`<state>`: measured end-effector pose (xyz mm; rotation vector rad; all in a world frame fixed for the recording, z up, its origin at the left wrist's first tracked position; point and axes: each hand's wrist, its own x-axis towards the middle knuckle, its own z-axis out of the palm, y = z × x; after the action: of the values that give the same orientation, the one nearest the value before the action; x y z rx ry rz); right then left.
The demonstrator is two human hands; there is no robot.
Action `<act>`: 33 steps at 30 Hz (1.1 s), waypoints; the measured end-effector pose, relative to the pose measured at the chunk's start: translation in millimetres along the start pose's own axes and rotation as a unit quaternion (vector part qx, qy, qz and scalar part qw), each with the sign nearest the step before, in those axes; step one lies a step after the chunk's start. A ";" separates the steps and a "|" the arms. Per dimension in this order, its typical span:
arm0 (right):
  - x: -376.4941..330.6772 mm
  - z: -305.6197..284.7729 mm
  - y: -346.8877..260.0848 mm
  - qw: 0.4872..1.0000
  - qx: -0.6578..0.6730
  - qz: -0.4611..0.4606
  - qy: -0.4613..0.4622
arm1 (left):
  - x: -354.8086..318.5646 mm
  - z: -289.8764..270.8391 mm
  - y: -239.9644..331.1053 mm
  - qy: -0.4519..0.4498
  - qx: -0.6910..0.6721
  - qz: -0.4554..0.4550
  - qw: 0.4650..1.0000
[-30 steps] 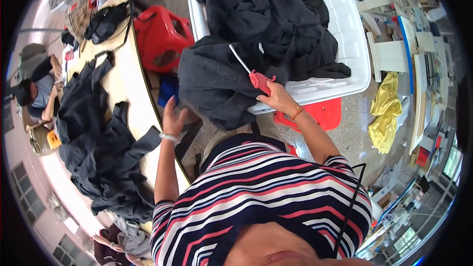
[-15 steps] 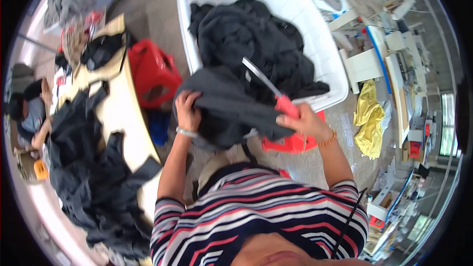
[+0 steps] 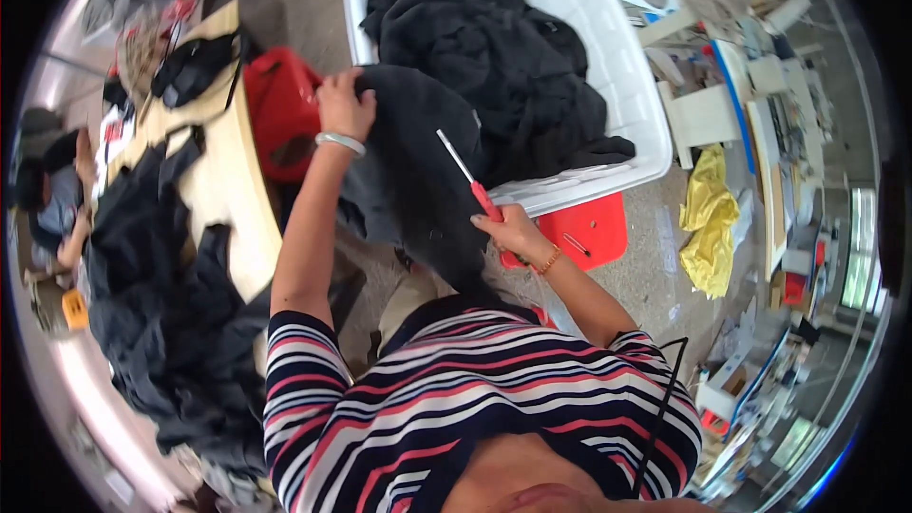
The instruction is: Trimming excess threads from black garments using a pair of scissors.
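Observation:
My left hand, with a pale bangle at its wrist, grips the upper left edge of a dark grey garment. The cloth hangs down from there in front of my body, partly against the bin's near side. In my right hand is a red-handled tool with a long, narrow metal blade. Its tip points up and left, over the held cloth. My fingers hide part of the handle, so its exact kind does not show. Beyond the held piece, a heap of black garments lies in a white plastic bin.
A red plastic stool with a small tool on it stands by the bin, another red stool at left. Dark garments cover a pale wooden table. Yellow cloth lies right. A person sits far left.
My left hand has moved up and left, stretching the garment out. The right hand has come left and down with the red-handled tool, away from the garment's right end.

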<state>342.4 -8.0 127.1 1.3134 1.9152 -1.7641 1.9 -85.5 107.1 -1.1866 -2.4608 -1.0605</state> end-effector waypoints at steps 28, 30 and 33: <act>-22.5 -111.2 27.2 0.812 -0.449 -0.361 0.090 | -195.0 45.6 129.5 -0.058 0.102 -0.050 0.992; -10.8 -111.8 26.2 0.825 -0.457 -0.327 0.060 | -197.0 49.6 131.8 -0.054 0.109 -0.053 0.991; -18.5 -110.2 13.7 0.839 -0.477 -0.262 -0.016 | -203.5 55.5 131.3 -0.045 0.125 -0.047 0.990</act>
<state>406.0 79.6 158.2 0.4043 2.7119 -0.6565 239.5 -114.2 40.2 -1.0704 -2.6471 -0.7064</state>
